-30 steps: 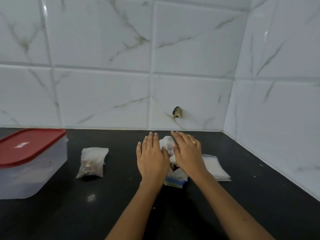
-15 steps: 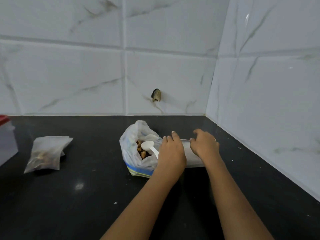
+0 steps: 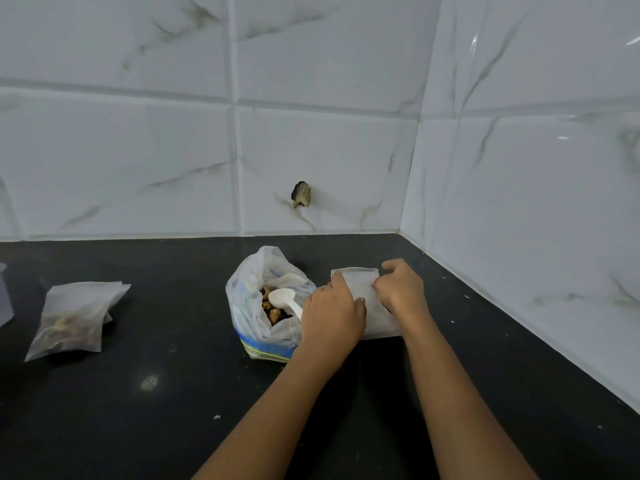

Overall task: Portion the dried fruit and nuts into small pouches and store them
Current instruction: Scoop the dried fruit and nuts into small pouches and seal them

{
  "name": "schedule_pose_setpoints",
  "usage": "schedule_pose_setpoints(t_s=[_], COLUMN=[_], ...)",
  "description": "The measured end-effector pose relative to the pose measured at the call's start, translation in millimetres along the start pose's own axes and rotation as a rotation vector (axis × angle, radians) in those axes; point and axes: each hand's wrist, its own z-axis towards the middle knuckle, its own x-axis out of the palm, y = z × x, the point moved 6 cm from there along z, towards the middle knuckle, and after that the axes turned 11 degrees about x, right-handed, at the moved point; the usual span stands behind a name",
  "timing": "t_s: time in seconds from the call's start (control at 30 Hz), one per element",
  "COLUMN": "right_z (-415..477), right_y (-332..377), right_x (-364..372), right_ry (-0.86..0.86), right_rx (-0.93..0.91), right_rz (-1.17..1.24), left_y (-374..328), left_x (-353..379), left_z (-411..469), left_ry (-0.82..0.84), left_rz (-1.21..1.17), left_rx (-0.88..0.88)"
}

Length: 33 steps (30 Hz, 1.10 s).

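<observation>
1. Since the work is done in a corner, the counter (image 3: 156,410) is shut in by the walls (image 3: 519,202) at the back and on the right. Open room is left in front of the hands and to their left, and little on the right.
2. The bag (image 3: 249,289) is stood with its mouth spread open towards the person, just left of the hands. The fruit and nuts are seen inside it, where they can be reached from above.
3. A filled pouch (image 3: 74,317) is laid flat well apart to the left. It is judged to be set aside there, out of the working space, until it is stored.
4. The pouch (image 3: 356,282), empty, is laid flat just right of the bag, between it and the right wall. Whether more lie under it cannot be told.
5. The pouch's top right corner is pinched by the curled fingers of the right hand (image 3: 401,289), probably so that its mouth can be parted. The left hand (image 3: 332,313) is laid over the pouch's left edge. Whether the edge is pinched or only pressed down cannot be told.
6. The spoon (image 3: 282,297) is left in the bag with its handle running towards the left hand, so it can be taken up easily.
</observation>
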Motion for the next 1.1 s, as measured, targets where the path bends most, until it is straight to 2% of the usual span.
schedule_pose_setpoints(t_s=[0.13, 0.23, 0.33, 0.53, 0.7, 0.8, 0.9, 1.0, 1.1], right_z=[-9, -30, -51, -80, -85, -88, -85, -85, -86], right_y=[9, 32, 48, 52, 51, 50, 52, 54, 53], right_x=[4, 10, 23, 62, 70, 73, 70, 63, 64], right_ry=[0.229, 0.395, 0.492, 0.655, 0.725, 0.714, 0.564, 0.511, 0.64], right_rx=[0.035, -0.094, -0.177, -0.199, -0.172, -0.211, -0.318, -0.331, -0.259], right_rz=[0.45, 0.62, 0.649, 0.589, 0.595, 0.475, 0.29, 0.368, 0.51], left_y=[3, 13, 29, 52, 63, 67, 65, 63, 63], left_x=[-20, -50, -77, -95, -97, -99, -103, -101, -98], left_z=[3, 1, -5, -28, -27, -29, -30, -31, -30], left_ry=[-0.118, -0.182, -0.201, -0.25, -0.175, -0.211, -0.234, -0.217, -0.184], left_rz=[-0.164, -0.124, 0.062, 0.291, 0.346, 0.269, 0.193, 0.171, 0.156], left_rx=[0.03, 0.062, 0.096, 0.186, 0.114, 0.105, 0.178, 0.244, 0.268])
